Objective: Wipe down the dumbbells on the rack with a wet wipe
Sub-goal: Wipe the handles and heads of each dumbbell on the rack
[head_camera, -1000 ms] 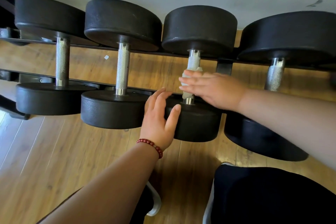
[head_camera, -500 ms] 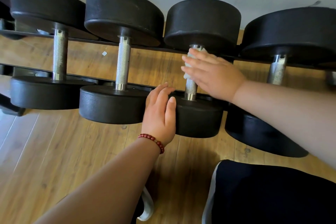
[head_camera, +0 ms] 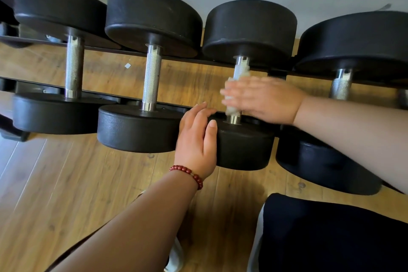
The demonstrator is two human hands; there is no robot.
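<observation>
Where a wooden floor (head_camera: 66, 183) meets a pale wall, a low black rack (head_camera: 187, 59) carries four black dumbbells side by side, their steel handles running near to far. On the third dumbbell (head_camera: 249, 28) from the left, the left hand (head_camera: 196, 139) lies open, fingers relaxed against the near head's left edge. Motion-blurred, the right hand (head_camera: 265, 99) wraps round that dumbbell's handle, gripping a white wet wipe (head_camera: 231, 109) against the metal. A red bead bracelet (head_camera: 189, 174) circles the left wrist.
</observation>
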